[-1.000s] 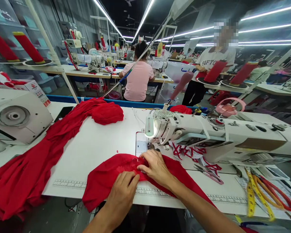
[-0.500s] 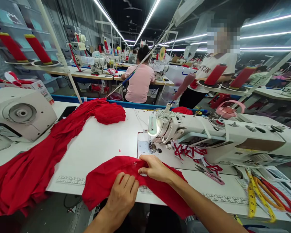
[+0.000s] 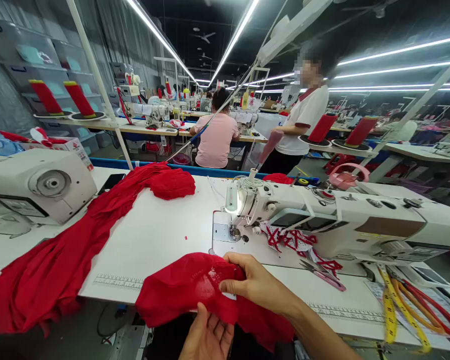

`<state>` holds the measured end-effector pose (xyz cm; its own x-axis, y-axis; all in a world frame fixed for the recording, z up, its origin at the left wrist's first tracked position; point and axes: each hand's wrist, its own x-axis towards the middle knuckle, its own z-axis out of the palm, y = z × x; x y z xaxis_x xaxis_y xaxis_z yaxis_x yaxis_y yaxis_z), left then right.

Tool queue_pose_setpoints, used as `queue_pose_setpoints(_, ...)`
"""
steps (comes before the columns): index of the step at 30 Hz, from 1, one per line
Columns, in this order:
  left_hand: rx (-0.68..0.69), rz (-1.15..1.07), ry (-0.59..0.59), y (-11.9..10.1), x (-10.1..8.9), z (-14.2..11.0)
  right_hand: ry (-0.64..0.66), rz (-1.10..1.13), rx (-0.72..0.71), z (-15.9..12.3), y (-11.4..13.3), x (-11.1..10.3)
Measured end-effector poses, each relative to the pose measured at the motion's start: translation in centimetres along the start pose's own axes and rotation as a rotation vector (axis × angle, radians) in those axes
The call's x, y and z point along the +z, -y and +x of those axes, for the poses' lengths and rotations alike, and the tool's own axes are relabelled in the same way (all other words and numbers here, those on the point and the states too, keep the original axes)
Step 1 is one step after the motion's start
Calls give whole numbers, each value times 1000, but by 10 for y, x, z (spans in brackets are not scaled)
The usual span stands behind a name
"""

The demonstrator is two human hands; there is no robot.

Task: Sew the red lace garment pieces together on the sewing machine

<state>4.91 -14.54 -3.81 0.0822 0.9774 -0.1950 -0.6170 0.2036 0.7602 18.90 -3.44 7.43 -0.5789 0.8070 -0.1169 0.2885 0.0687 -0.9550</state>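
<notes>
We are pinching a crumpled piece of red mesh fabric [image 3: 195, 290] with our right hand [image 3: 257, 285], thumb and fingers clamped together on its upper edge. Our left hand [image 3: 208, 337] is cupping open beneath it, palm up. The fabric is hanging over the near edge of the white worktable [image 3: 165, 235], just before the white sewing machine [image 3: 322, 215].

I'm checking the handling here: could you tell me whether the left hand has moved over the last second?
Yes. The left hand has dropped off the red fabric piece toward the person, below the table edge.
</notes>
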Motion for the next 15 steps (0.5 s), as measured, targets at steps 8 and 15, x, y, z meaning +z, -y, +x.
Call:
queue_pose_setpoints(8,-40,-279,-192,-26,29,-4,-119,437,14,-37,-1,12)
queue_pose_setpoints(15,38,-144,-285,-29,32,-15,-134,574,4,-42,-15,23)
